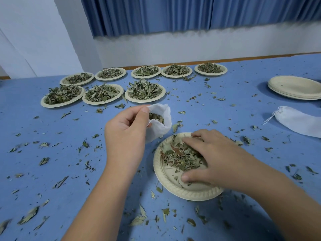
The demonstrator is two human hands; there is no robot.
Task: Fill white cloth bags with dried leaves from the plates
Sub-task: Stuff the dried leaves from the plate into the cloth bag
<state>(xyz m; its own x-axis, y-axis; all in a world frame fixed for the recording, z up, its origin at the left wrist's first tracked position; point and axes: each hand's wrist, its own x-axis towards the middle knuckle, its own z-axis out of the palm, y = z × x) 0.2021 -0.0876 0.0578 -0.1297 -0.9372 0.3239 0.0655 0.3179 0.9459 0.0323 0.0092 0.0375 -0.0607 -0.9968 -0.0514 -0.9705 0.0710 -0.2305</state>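
While the left grip (126, 129) pinches the white cloth bag (163, 126) open beside the plate (165, 181), the right grip (217, 153) lies spread over its dried leaves (180, 158); a loose handful could scatter onto the counter (66, 164).

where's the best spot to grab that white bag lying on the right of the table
Grip the gathered neck of the white bag, coming down from the middle of the table: it lies on its side with neck and drawstring pointing that way.
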